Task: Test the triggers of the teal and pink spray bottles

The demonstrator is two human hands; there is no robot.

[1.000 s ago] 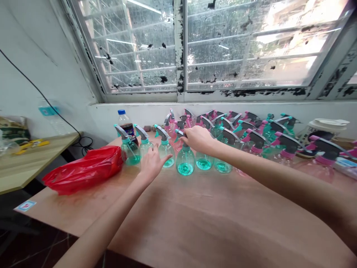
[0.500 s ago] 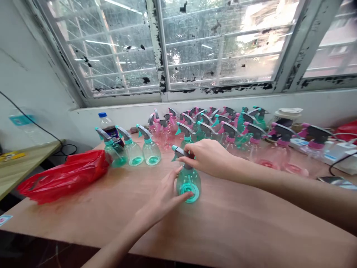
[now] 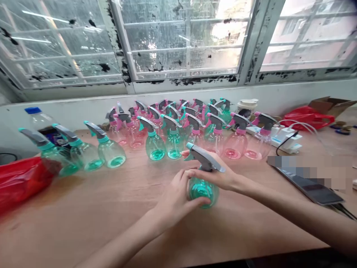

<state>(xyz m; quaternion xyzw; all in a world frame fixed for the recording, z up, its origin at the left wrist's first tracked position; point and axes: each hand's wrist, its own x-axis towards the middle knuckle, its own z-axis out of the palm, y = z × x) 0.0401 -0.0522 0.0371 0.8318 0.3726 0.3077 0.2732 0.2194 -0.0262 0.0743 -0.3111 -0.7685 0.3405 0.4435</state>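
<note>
A green spray bottle point(image 3: 203, 190) with a grey trigger head is in front of me, near the middle of the table. My left hand point(image 3: 175, 191) wraps its lower body from the left, thumb across the near side. Around the bottle's neck, just under the spray head, my right hand point(image 3: 223, 174) is closed; its far fingers are partly hidden behind the head. Whether the base touches the tabletop, I cannot tell. Beyond my hands stand two green spray bottles point(image 3: 155, 146) and a row of pink spray bottles point(image 3: 235, 144).
Several more spray bottles crowd toward the window wall. Three green ones point(image 3: 112, 153) stand at left, beside a red plastic bag point(image 3: 25, 182) and a blue-capped bottle point(image 3: 37, 118). A phone point(image 3: 309, 184), a power strip point(image 3: 287, 141) with cables and a lidded cup point(image 3: 247, 106) are at right.
My view has swung to the right. My right hand has moved from the top of the spray head down to the bottle's neck, leaving the head uncovered. My left hand stays on the body.
</note>
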